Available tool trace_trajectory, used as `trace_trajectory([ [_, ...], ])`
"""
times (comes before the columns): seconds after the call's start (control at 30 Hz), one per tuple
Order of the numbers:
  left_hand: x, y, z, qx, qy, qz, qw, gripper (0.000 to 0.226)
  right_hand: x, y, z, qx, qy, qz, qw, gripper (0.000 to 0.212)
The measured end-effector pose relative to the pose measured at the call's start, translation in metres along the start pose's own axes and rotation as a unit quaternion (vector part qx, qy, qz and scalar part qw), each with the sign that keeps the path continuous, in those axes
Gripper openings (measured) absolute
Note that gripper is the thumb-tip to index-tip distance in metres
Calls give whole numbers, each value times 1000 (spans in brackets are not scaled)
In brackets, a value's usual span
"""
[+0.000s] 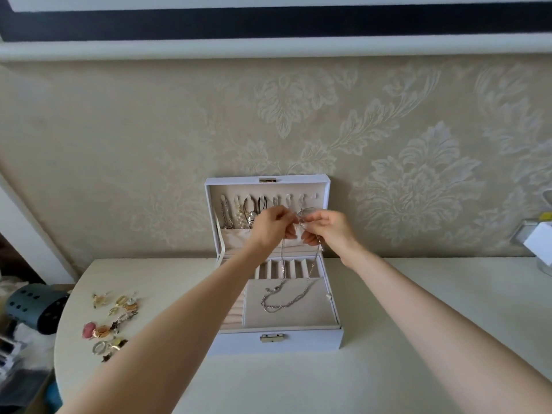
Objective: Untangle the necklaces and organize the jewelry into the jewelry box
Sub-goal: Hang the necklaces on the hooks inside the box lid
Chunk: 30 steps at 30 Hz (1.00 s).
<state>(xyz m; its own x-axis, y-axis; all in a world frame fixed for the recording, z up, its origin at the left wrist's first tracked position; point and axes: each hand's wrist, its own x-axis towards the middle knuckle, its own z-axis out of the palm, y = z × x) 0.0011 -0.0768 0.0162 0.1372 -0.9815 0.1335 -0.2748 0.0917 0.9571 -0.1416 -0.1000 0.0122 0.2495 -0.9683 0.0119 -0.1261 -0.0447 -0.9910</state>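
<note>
A white jewelry box (301, 342) stands open on the table against the wall, its lid (265, 182) upright. Several necklaces (239, 215) hang on hooks at the left of the lid. My left hand (273, 224) and my right hand (325, 224) are raised in front of the lid, both pinching the top of a thin silver necklace (282, 300). Its chain hangs down from my fingers and its lower end lies looped on the beige tray (316, 312) of the box.
A heap of loose earrings and brooches (112, 321) lies on the table's left part. A dark blue perforated object (35, 309) sits beyond the table's left edge. A white object (540, 243) stands at the far right by the wall.
</note>
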Motion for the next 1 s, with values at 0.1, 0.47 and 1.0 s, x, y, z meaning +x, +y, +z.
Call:
trace_trajectory([
  [0.1,6,9,10,-121,9,-39,992,26,5,6,5,44,69,-8,997,9],
  [0.47,24,21,31,-263,93,-117,953,17,32,12,15,11,298,-72,952,8],
  [1.0,27,10,56,-76,231,-86,966,29,49,7,13,-244,393,-241,853,23],
])
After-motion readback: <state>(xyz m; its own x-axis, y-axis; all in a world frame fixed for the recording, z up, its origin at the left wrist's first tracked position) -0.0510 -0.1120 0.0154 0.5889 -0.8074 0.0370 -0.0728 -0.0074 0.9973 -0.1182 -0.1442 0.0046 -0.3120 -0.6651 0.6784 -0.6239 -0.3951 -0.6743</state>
